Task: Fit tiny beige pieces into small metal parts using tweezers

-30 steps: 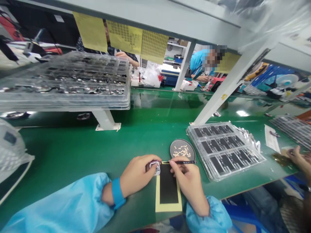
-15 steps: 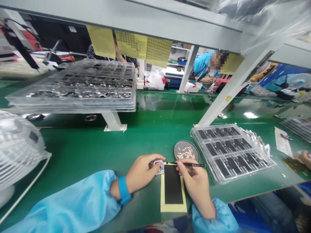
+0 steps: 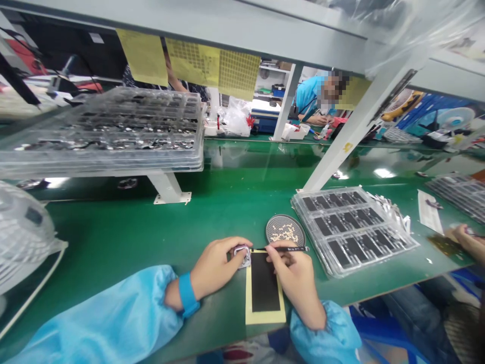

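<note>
Just beside the far-left corner of the yellow-edged black sheet (image 3: 265,289), your left hand (image 3: 215,266) grips a small white-rimmed piece (image 3: 243,257), while your right hand (image 3: 294,277) grips a slim black tool (image 3: 291,248) at the sheet's far edge.

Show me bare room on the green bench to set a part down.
The widest bare patch of green bench lies between the white fan and the left hand. Another lies beyond the round dish, between the left white post and the slanted one. Around the right hand it's crowded: black sheet, dish, clear tray.
</note>
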Demonstrator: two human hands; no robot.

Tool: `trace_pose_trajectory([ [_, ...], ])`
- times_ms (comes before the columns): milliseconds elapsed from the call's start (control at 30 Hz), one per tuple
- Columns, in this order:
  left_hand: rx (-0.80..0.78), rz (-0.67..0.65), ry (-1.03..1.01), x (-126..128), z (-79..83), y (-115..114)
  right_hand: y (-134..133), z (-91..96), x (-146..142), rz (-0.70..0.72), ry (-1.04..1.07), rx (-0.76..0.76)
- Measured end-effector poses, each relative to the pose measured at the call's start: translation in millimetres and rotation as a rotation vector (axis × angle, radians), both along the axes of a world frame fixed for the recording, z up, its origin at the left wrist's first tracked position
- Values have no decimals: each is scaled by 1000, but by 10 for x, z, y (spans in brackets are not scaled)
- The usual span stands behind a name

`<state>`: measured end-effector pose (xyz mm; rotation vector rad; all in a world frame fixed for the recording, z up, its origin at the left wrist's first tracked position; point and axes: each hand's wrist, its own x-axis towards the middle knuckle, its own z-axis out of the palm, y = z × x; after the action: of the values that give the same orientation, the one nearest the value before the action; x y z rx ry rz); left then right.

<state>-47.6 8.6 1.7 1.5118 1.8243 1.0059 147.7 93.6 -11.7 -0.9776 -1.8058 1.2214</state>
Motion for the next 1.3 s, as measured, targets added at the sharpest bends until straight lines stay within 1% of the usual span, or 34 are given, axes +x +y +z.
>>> trace_pose_trajectory([
  [200,13,17,-37,-10,-32,-16,-12,44,-16,26,15,6],
  [333,37,22,-58,-13,-3,-27,-17,54,-34,27,5,0],
  [500,50,2,-16,-12,38,-20,-15,43,-60,48,-1,17],
  [767,42,-32,-43,-23,28,-11,-12,34,-58,46,-46,39],
  [933,-3,-47,24,-10,47,-6,-9,33,-57,54,-41,36],
  [1067,-6,-62,88,6,73,-14,-17,47,-48,53,-35,26],
  [1200,-3,-68,99,2,80,-17,-18,50,-48,35,-17,23],
  [1300,0,-67,85,-15,54,-10,-13,46,-47,27,-17,14],
])
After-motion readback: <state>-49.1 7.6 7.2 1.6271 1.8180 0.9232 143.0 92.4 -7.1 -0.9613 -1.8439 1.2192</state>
